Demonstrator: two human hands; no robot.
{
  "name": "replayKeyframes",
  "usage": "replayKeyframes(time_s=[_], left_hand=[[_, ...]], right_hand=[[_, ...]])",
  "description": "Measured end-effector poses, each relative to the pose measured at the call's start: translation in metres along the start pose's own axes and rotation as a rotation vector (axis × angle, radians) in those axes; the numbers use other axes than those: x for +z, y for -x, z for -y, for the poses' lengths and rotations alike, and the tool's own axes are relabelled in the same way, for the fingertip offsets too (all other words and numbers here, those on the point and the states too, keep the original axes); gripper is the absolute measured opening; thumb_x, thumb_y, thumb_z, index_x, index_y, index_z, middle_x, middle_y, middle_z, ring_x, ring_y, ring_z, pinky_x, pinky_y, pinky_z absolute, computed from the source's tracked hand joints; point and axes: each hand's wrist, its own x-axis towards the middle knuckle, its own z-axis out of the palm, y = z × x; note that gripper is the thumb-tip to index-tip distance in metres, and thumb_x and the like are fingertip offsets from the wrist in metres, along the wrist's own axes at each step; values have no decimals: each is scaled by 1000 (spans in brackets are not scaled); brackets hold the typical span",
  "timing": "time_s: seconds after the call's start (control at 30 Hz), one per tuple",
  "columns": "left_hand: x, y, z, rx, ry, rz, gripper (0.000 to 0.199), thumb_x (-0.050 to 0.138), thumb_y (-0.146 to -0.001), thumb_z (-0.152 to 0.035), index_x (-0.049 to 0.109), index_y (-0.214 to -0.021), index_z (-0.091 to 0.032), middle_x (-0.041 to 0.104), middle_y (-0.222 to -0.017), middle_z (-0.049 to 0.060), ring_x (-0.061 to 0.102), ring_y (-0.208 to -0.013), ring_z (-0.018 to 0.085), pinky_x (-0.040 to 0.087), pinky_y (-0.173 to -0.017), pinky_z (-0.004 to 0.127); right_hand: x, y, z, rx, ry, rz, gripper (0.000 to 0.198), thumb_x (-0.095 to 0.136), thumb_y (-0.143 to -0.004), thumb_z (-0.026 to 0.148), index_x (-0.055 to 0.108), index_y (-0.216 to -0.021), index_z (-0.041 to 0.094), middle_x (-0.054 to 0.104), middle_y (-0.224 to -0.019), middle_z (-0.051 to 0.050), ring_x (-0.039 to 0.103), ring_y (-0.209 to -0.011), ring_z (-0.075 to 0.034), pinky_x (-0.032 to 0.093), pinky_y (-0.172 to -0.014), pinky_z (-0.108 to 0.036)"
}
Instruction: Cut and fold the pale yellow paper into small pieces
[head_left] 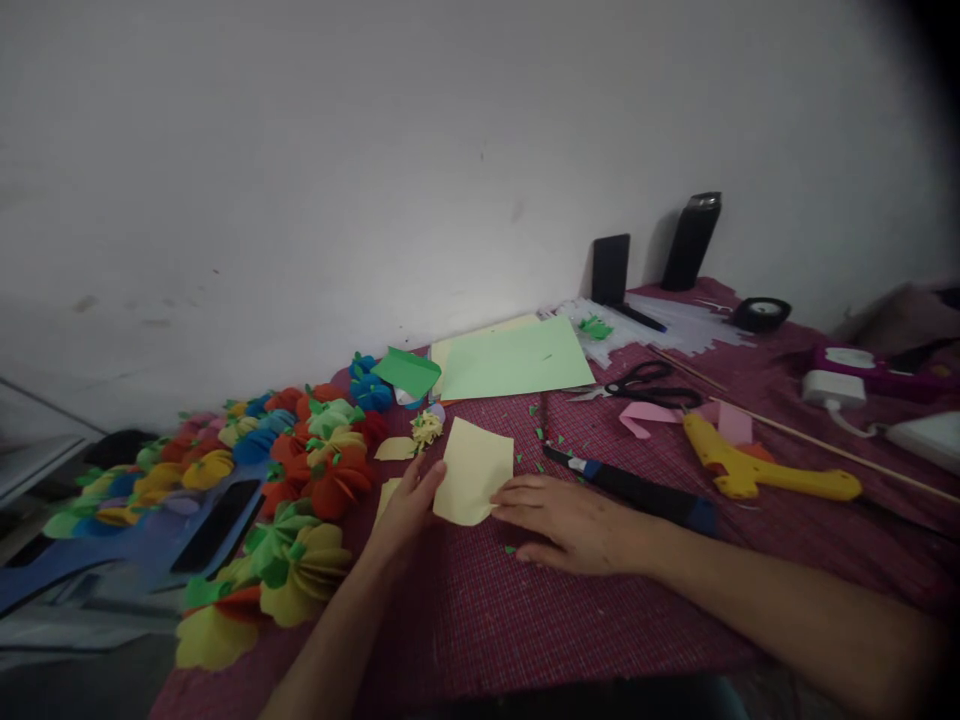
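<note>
A pale yellow sheet of paper [474, 470] with a curved lower edge lies in front of me on the red checked cloth. My left hand [407, 507] grips its left edge, the thumb against the paper and some fingers partly hidden. From the right, my right hand [566, 522] lies low with fingers stretched out, fingertips touching the paper's lower right corner and thumb apart. Beside my left hand are a smaller yellow paper piece [395, 449] and a small bundle of yellow paper curls [427, 428]. A dark-handled craft tool [637, 487] lies just beyond my right hand.
Colourful paper pumpkins [330, 480] crowd the left side. Light green sheets [514, 362] lie at the back near black scissors [637, 384]. On the right are a yellow glue gun [765, 470], a thin wooden stick [825, 445], a tape measure [761, 313] and a dark bottle [691, 245].
</note>
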Motion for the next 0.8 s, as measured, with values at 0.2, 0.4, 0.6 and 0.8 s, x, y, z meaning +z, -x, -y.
replayKeyframes(time_s=[0.2, 0.4, 0.6, 0.8], left_hand=[[10, -10, 2, 66, 98, 159, 53, 66, -61, -19, 47, -111, -11, 66, -81, 9, 62, -60, 18, 48, -53, 26], [25, 2, -3, 160, 300, 170, 45, 62, -66, -20, 50, -109, -13, 64, -93, 10, 61, -76, 18, 48, -68, 29], [29, 8, -4, 144, 356, 191, 42, 62, -67, -18, 51, -107, -14, 65, -91, 9, 61, -77, 18, 48, -70, 30], [24, 8, -2, 135, 371, 166, 39, 63, -66, -20, 55, -103, -12, 66, -87, 9, 62, -74, 19, 48, -68, 30]], right_hand=[[-2, 1, -4, 136, -161, -218, 20, 47, -78, 31, 60, -81, 17, 57, -100, -8, 48, -98, -17, 35, -86, -32], [4, -5, -24, 698, -616, -591, 48, 58, -67, 35, 42, -109, 17, 57, -97, -9, 54, -84, -18, 44, -69, -30], [14, -4, -22, 700, -1077, -227, 28, 60, -65, 31, 54, -86, 15, 60, -73, -2, 54, -60, -11, 41, -53, -23], [2, -1, -19, 726, -982, -117, 25, 61, -64, 35, 56, -77, 14, 59, -68, -1, 51, -57, -10, 39, -50, -21]])
